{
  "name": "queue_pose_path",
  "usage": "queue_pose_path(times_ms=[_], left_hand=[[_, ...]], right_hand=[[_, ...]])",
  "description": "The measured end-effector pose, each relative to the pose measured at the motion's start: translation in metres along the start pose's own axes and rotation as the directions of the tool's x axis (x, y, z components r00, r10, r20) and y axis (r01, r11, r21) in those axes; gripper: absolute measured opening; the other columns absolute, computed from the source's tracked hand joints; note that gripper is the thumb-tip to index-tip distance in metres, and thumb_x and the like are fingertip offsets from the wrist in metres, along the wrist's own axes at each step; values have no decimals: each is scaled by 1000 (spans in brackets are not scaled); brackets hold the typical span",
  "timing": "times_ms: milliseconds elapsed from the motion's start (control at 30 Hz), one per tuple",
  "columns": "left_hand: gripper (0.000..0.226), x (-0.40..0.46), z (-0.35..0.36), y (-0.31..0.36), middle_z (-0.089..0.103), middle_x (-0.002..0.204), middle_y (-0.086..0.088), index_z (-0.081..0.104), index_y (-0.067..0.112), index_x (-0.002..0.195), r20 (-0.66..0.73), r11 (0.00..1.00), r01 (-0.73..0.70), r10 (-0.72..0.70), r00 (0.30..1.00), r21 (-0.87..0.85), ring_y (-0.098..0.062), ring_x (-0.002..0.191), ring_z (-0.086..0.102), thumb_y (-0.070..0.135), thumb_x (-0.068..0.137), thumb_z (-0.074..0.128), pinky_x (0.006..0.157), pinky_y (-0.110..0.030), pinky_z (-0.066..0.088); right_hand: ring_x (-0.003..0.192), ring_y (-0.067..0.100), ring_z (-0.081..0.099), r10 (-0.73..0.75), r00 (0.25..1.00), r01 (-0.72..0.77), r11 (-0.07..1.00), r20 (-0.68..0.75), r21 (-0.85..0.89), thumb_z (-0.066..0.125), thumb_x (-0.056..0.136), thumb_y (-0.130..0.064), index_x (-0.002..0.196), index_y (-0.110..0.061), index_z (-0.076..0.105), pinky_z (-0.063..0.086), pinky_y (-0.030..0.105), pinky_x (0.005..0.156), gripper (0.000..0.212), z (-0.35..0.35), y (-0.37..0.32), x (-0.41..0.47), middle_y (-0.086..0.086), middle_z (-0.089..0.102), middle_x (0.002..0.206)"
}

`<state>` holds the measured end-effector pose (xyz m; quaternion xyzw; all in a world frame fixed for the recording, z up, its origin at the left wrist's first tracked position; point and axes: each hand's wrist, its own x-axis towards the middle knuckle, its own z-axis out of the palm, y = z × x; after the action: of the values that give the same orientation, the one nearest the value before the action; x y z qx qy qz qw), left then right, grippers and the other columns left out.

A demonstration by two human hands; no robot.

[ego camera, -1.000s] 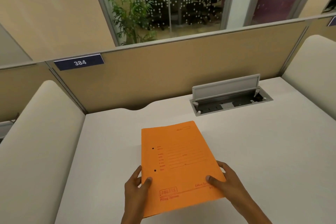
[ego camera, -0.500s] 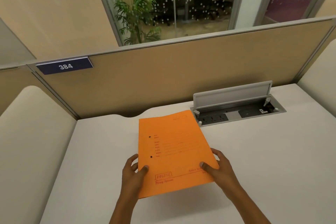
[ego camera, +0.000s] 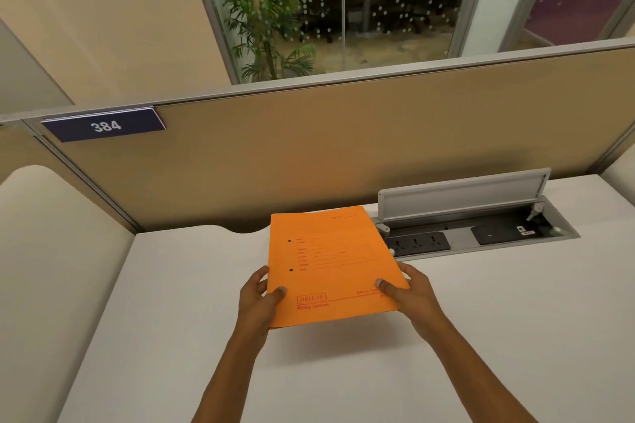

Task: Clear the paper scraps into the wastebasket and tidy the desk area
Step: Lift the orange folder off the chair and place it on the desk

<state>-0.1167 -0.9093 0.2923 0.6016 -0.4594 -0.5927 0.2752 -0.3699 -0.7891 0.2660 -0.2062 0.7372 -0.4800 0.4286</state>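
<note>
An orange file folder (ego camera: 330, 261) with red print is held above the white desk (ego camera: 498, 319), its near edge lifted so a shadow falls below it. My left hand (ego camera: 259, 300) grips its near left corner, thumb on top. My right hand (ego camera: 410, 292) grips its near right corner, thumb on top too. The folder's far edge reaches toward the tan partition, and its far right corner overlaps the socket box. No paper scraps or wastebasket are in view.
An open power socket box (ego camera: 470, 233) with a raised grey lid is set in the desk at the back right. A tan partition (ego camera: 343, 148) with a "384" plate (ego camera: 104, 125) closes the back. Cream padded dividers (ego camera: 51, 268) flank the desk.
Both hands have carried the folder away from me toward the partition and socket box, with its near edge lifted off the desk. My arms are stretched out further.
</note>
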Motion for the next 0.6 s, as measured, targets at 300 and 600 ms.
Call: queue_pose_path(times_ms=[300,600], left_hand=[[48,36,4,-13,58,139,-11,49,23,140,-12,999,11,-11,1000,49,-38,118,60,9,97,64,94,-59,54],[52,49,5,-33,53,143,-13,49,17,139,-51,976,53,-43,998,213,-37,123,55,14,92,72,98,-54,51]], right_hand=[[106,33,66,41,999,-40,998,-12,53,83,83,-20,125,-27,48,60,48,85,56,11,6,29,9,63,122],[99,32,67,157,987,-154,985,-29,80,83,82,-8,143,-14,42,61,39,73,74,16,25,26,14,63,117]])
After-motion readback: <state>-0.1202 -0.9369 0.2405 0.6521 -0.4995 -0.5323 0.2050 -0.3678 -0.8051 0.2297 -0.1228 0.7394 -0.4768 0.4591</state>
